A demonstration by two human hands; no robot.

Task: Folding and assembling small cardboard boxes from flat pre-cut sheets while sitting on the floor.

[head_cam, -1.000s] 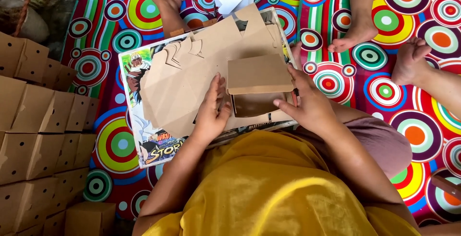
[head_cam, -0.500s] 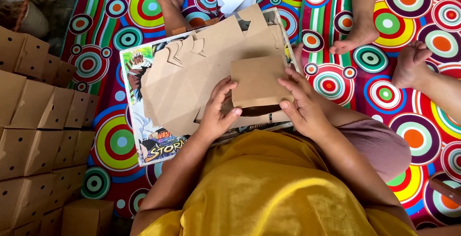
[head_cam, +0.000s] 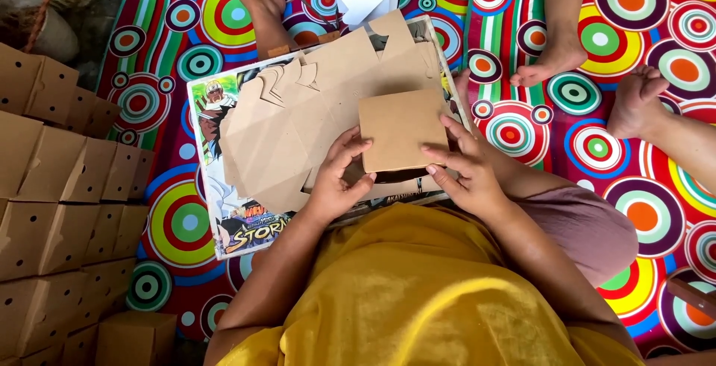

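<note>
Two hands grip one small brown cardboard box (head_cam: 401,129): your left hand (head_cam: 337,176) pinches its left edge, your right hand (head_cam: 470,168) its near-right corner, above flat cardboard cutouts (head_cam: 298,124).

The half-folded cardboard box (head_cam: 403,131) now shows almost no dark opening at its 6 o'clock edge — a second ago that gap gaped wide. The left hand (head_cam: 335,180) sits closer, fingers curled at the box's 9 o'clock edge. The right hand (head_cam: 466,168) has slid in — fingertips now on the lower flap.
</note>
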